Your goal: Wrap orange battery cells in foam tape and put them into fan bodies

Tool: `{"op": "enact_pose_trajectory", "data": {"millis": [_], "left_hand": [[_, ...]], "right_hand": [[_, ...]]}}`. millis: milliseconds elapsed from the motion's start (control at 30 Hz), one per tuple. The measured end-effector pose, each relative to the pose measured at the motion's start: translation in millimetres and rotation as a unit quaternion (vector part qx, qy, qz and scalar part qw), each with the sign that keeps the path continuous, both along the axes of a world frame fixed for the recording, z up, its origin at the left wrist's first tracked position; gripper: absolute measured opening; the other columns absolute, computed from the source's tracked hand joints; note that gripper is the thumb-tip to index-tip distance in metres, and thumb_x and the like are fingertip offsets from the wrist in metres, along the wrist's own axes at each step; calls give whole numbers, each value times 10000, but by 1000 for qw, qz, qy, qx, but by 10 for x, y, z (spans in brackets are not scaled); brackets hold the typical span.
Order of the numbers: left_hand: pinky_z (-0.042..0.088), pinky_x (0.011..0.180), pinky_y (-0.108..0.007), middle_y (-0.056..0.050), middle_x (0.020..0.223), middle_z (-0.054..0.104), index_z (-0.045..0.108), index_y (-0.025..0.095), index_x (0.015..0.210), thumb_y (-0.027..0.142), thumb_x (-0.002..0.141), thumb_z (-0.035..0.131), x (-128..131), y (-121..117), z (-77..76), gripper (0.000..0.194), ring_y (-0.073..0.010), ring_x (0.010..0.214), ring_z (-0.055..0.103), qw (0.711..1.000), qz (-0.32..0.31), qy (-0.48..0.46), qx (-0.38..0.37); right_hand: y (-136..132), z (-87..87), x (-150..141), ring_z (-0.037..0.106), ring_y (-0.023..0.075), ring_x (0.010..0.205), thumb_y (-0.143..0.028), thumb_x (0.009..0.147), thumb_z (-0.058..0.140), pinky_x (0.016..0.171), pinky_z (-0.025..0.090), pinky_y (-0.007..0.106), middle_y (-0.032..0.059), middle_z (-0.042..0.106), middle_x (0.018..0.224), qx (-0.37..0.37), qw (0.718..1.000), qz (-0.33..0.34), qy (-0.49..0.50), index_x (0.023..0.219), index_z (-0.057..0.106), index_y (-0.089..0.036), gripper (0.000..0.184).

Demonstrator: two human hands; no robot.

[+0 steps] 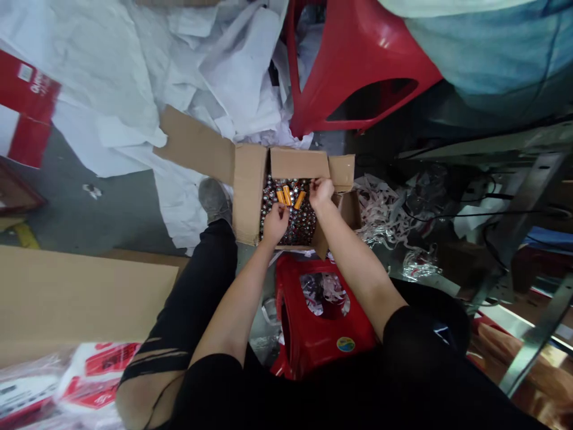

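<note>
An open cardboard box stands on the floor in front of me, filled with many small, shiny round-topped pieces that look like upright batteries. Several orange cylinders, which look like batteries, lie across the top of them. My left hand is over the box's left part, fingers pinched together right at the lower ends of the orange cylinders. At the box's right far side is my right hand, its fingers curled and closed. Whatever either hand's fingertips hold is too small or hidden to tell.
A red plastic stool is between my legs, and another red stool lies beyond the box. White crumpled sheets cover the floor at the far left. Shredded strips and a metal rack are on the right.
</note>
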State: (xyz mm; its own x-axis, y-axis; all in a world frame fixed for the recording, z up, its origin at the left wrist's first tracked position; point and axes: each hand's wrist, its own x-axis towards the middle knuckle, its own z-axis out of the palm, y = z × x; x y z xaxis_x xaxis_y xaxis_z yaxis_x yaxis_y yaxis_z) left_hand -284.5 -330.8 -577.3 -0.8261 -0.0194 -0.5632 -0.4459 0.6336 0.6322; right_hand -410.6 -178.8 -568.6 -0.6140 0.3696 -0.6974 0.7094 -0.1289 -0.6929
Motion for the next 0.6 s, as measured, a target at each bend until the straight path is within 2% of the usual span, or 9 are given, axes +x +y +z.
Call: {"op": "enact_pose_trajectory", "data": {"millis": [100,167,233,333,400,467,500,533,600], "left_hand": [[517,1016,-373,-141,1162,723,609,168,1231,325,1040,486,-23,-30,22,276,-258,1122,684,1000,14,19,-12],[442,1146,-424,-172,1298,665,610,157,1269,323,995,567,-51,-33,41,322,-297,1295,591,999,9,41,-26],[354,1232,-478,-192,1467,561,577,156,1373,348,953,643,-129,-13,52,467,-340,1433,465,996,-13,78,-46],[243,1286,-568,-209,1657,348,450,168,1548,446,891,744,-366,41,17,772,-413,1552,286,987,-68,124,-74],[209,1281,-626,-225,1680,302,428,166,1578,500,847,796,-579,53,-67,883,-465,1569,228,983,-118,124,-66],[226,1257,-652,-244,1621,386,492,127,1533,524,847,795,-780,15,-201,849,-492,1541,273,979,-170,110,-28],[244,1249,-638,-244,1564,448,529,90,1495,530,862,776,-861,-23,-281,809,-480,1512,329,977,-189,103,-5],[267,1241,-611,-232,1495,512,565,52,1444,531,878,754,-927,-67,-365,765,-454,1474,395,975,-201,97,17],[324,1225,-547,-187,1351,607,623,17,1333,510,913,719,-1017,-148,-526,654,-390,1395,503,976,-192,95,42]], "right_hand": [[12,17,-235,680,128,1176,-115,837,468,1057,538,313,23,738,1232,12,998,40,53,1070,535,-227,267],[53,-5,-398,641,123,1269,-95,861,463,1138,473,321,34,694,1365,35,988,132,68,1138,565,-204,315],[122,-52,-503,597,180,1343,-113,881,518,1206,404,372,75,677,1400,85,960,262,58,1164,618,-165,305],[220,-123,-503,498,305,1437,-205,832,731,1277,290,466,105,671,1421,149,895,420,31,1154,695,-159,327],[250,-156,-440,437,351,1476,-280,769,848,1306,214,504,111,625,1495,183,832,523,27,1169,720,-176,432],[259,-185,-382,389,355,1510,-357,751,889,1323,153,510,109,550,1580,216,746,629,38,1234,714,-187,541],[263,-201,-363,369,351,1525,-390,746,896,1327,140,502,104,526,1603,220,709,669,46,1269,703,-189,593],[270,-217,-350,356,346,1535,-411,732,908,1328,146,490,99,523,1606,211,688,693,51,1295,693,-190,642],[296,-247,-329,351,340,1543,-437,696,929,1319,193,468,87,549,1586,183,676,712,50,1322,682,-197,715]]}}
